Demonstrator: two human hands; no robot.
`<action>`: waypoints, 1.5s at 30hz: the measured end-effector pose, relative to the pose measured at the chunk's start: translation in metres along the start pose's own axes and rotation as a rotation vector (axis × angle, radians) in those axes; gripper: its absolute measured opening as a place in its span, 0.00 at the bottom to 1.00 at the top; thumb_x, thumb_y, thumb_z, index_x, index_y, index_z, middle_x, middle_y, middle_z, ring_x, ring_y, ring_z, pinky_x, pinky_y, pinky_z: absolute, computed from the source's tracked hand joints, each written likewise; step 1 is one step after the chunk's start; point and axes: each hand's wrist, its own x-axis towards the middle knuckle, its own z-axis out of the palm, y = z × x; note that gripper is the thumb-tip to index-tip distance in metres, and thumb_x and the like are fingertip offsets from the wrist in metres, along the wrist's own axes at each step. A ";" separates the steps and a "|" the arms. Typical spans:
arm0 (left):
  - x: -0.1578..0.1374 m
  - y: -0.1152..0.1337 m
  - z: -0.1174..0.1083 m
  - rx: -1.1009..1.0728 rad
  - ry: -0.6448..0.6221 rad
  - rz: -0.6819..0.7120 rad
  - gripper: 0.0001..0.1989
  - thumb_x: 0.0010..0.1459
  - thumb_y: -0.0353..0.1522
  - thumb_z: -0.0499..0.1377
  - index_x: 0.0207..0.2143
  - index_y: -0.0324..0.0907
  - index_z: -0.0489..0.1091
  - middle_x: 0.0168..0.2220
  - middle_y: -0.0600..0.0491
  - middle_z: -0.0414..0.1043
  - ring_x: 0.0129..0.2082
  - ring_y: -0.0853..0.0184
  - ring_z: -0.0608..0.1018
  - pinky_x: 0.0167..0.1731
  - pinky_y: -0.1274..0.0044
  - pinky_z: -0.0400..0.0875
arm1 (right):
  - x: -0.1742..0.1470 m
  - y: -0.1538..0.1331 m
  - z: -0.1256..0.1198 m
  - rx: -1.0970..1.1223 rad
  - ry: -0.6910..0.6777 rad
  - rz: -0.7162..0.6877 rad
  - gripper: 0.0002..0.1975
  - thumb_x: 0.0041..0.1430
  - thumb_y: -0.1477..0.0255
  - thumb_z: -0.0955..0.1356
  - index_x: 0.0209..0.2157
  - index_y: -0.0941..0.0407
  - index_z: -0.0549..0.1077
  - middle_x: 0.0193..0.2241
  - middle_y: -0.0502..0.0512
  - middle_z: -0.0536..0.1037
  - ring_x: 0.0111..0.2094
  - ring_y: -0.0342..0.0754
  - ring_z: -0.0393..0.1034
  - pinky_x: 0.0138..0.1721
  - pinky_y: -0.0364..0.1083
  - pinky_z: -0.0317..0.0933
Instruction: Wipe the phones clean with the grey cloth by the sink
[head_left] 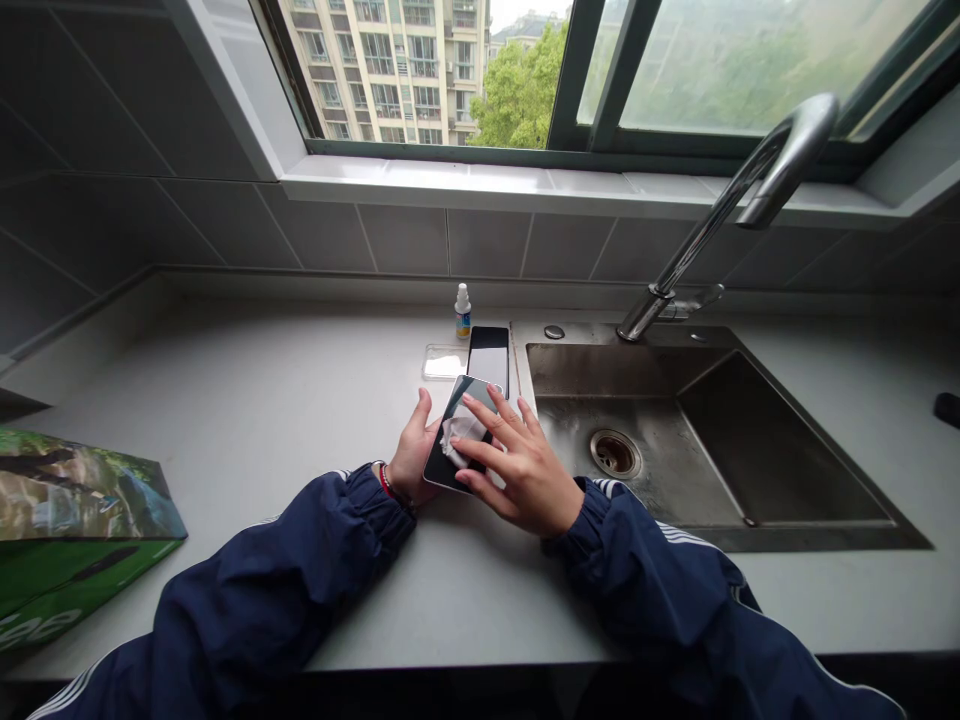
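Note:
A smartphone (438, 472) with a dark screen lies tilted in my left hand (411, 455), which grips it from underneath and along its left edge. The fingers of my right hand (529, 470) are spread over the screen, and their tips press a crumpled white wipe (457, 438) against the glass. Just behind, a second phone (489, 352) lies flat on the counter, its lower end hidden by the held one. To its left rests a clear phone case (444, 362). A small white bottle (463, 312) with a blue and yellow label stands upright behind the case.
A steel sink (750, 535) with a drain (615, 454) is set into the white counter (285, 400) on the right, and a chrome faucet (697, 230) arches over it. At the left edge sits a green printed box (82, 540). A window (420, 70) opens beyond the sill.

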 end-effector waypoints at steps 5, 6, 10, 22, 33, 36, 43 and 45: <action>0.000 0.001 -0.002 -0.001 -0.082 -0.077 0.41 0.65 0.57 0.35 0.64 0.40 0.62 0.41 0.42 0.76 0.34 0.56 0.81 0.37 0.63 0.76 | 0.001 0.011 0.001 0.065 0.098 -0.001 0.10 0.68 0.70 0.66 0.48 0.55 0.76 0.55 0.59 0.77 0.62 0.58 0.66 0.64 0.65 0.53; 0.000 0.002 -0.002 0.005 -0.094 -0.077 0.40 0.65 0.57 0.35 0.64 0.40 0.62 0.41 0.42 0.76 0.32 0.56 0.81 0.35 0.63 0.77 | 0.002 0.012 0.001 0.081 0.118 -0.012 0.09 0.67 0.70 0.67 0.46 0.54 0.76 0.53 0.59 0.78 0.59 0.57 0.68 0.63 0.64 0.56; 0.000 0.002 0.000 0.005 -0.118 -0.069 0.37 0.67 0.54 0.37 0.63 0.39 0.63 0.39 0.43 0.76 0.29 0.57 0.80 0.32 0.63 0.77 | 0.004 0.013 -0.002 0.178 0.197 -0.046 0.02 0.63 0.72 0.69 0.38 0.53 0.75 0.48 0.58 0.80 0.55 0.55 0.70 0.57 0.59 0.65; 0.001 0.003 -0.007 0.197 -0.186 -0.053 0.40 0.65 0.56 0.37 0.54 0.33 0.69 0.37 0.38 0.77 0.29 0.45 0.82 0.31 0.58 0.74 | 0.008 0.010 -0.013 0.567 0.467 0.215 0.11 0.55 0.69 0.76 0.29 0.54 0.71 0.33 0.52 0.72 0.33 0.46 0.71 0.35 0.47 0.69; -0.001 0.002 -0.001 0.228 -0.224 -0.053 0.33 0.67 0.47 0.38 0.57 0.32 0.64 0.42 0.35 0.76 0.29 0.46 0.82 0.32 0.59 0.74 | 0.012 0.036 -0.007 1.013 0.696 0.830 0.19 0.54 0.57 0.76 0.28 0.56 0.69 0.23 0.45 0.68 0.22 0.39 0.62 0.20 0.39 0.57; -0.002 0.001 -0.002 0.226 -0.238 -0.086 0.32 0.66 0.46 0.40 0.56 0.31 0.66 0.43 0.34 0.77 0.30 0.46 0.82 0.32 0.59 0.74 | 0.011 0.032 -0.006 0.923 0.680 0.787 0.18 0.54 0.58 0.76 0.28 0.55 0.68 0.23 0.45 0.70 0.22 0.40 0.64 0.21 0.40 0.60; -0.002 0.001 0.001 0.080 -0.116 -0.101 0.28 0.66 0.43 0.43 0.55 0.36 0.71 0.36 0.41 0.80 0.31 0.50 0.82 0.32 0.63 0.75 | 0.004 0.007 0.003 0.413 0.344 0.223 0.05 0.62 0.68 0.72 0.38 0.53 0.77 0.39 0.56 0.80 0.43 0.51 0.75 0.45 0.52 0.72; -0.001 0.001 0.003 0.021 -0.076 -0.083 0.28 0.66 0.43 0.42 0.55 0.36 0.71 0.35 0.42 0.79 0.32 0.52 0.82 0.34 0.64 0.75 | 0.003 0.006 0.003 0.295 0.306 0.115 0.06 0.63 0.71 0.70 0.42 0.53 0.77 0.44 0.57 0.81 0.49 0.54 0.73 0.53 0.57 0.68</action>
